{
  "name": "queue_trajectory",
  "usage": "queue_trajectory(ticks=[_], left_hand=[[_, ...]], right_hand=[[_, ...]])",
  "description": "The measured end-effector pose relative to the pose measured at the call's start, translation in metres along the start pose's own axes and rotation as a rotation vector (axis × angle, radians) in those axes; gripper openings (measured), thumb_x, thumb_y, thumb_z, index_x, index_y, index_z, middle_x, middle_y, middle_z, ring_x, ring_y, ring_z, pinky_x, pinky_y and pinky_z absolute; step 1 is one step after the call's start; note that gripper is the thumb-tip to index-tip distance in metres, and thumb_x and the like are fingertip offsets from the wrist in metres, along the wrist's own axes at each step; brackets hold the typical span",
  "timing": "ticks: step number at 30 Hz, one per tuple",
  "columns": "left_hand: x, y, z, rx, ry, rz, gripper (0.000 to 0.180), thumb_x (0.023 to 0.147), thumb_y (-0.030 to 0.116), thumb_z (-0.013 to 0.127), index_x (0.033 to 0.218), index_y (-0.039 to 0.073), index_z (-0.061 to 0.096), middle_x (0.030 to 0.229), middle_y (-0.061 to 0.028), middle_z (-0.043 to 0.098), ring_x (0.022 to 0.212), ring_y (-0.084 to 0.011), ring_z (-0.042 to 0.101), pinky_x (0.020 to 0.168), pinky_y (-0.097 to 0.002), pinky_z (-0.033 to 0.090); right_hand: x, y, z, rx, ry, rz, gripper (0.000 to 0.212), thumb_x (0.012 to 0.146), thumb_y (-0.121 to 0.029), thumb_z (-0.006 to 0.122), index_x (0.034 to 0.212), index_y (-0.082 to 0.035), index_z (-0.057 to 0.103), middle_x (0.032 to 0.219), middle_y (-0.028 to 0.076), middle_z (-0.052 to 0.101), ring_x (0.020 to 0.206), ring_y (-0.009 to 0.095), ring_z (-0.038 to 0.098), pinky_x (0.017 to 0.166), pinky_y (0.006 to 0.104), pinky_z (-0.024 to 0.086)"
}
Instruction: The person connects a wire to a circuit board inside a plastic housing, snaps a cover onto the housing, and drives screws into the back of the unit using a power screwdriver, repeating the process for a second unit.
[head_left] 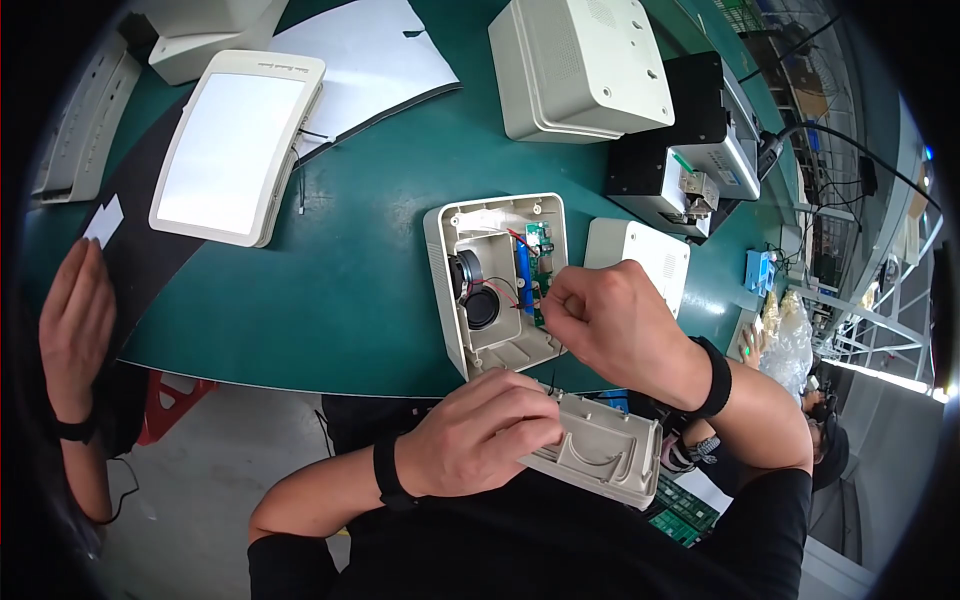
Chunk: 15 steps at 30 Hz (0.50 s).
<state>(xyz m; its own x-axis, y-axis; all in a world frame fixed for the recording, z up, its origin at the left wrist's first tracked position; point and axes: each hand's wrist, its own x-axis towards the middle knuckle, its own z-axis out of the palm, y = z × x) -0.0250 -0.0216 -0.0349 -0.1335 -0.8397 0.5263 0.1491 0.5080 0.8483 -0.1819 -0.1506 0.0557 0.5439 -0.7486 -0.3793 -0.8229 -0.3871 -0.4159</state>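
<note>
A cream plastic housing (437, 285) lies open-side up near the table's front edge. Inside it sit a round black speaker (483, 308), a blue cylindrical battery (523, 268) with red and black leads, and a green circuit board (539, 240). My right hand (620, 315) is closed in a pinch over the board's near end, on what looks like a thin dark wire; its fingertips partly hide the spot. Tilted at the table edge, a cream cover (600, 450) with moulded ribs is gripped at its left end by my left hand (480, 435).
A cream device with a white front panel (230, 150) lies at left, its short cable loose. Cream housings (585, 65) and a black-and-grey machine (690, 150) stand at the back right; another cream cover (640, 255) lies nearer. At far left, another person's hand (80, 320) touches white slips.
</note>
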Motion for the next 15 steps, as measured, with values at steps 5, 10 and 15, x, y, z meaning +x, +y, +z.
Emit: queue_trajectory(ticks=[5,10,15], left_hand=[[0.001,-0.001,0.001,-0.020,-0.004,0.003,0.041,0.070,-0.007,0.076,0.107,0.004,0.062,0.105,-0.0077,0.063,0.096,-0.0296,0.066,0.080,-0.0393,0.057],[0.001,-0.001,0.001,-0.013,0.006,0.008,0.041,0.071,-0.007,0.076,0.107,0.004,0.061,0.104,-0.0077,0.063,0.095,-0.0290,0.066,0.079,-0.0389,0.056],[0.001,-0.001,-0.003,0.005,0.020,0.007,0.037,0.075,-0.005,0.076,0.107,0.004,0.061,0.103,-0.0077,0.062,0.093,-0.0281,0.066,0.078,-0.0383,0.056]], right_hand=[[-0.001,-0.005,0.005,0.001,0.019,0.024,0.009,0.087,-0.004,0.072,0.082,0.003,0.069,0.057,0.014,0.062,0.049,0.030,0.064,0.052,0.0367,0.050],[0.001,-0.006,0.012,-0.026,0.032,0.008,0.008,0.087,-0.003,0.072,0.083,0.003,0.069,0.057,0.013,0.062,0.049,0.029,0.063,0.052,0.0363,0.050],[0.000,-0.006,0.004,0.015,-0.013,-0.010,0.006,0.089,-0.003,0.070,0.086,0.002,0.069,0.063,0.015,0.064,0.053,0.031,0.065,0.053,0.0379,0.050]])
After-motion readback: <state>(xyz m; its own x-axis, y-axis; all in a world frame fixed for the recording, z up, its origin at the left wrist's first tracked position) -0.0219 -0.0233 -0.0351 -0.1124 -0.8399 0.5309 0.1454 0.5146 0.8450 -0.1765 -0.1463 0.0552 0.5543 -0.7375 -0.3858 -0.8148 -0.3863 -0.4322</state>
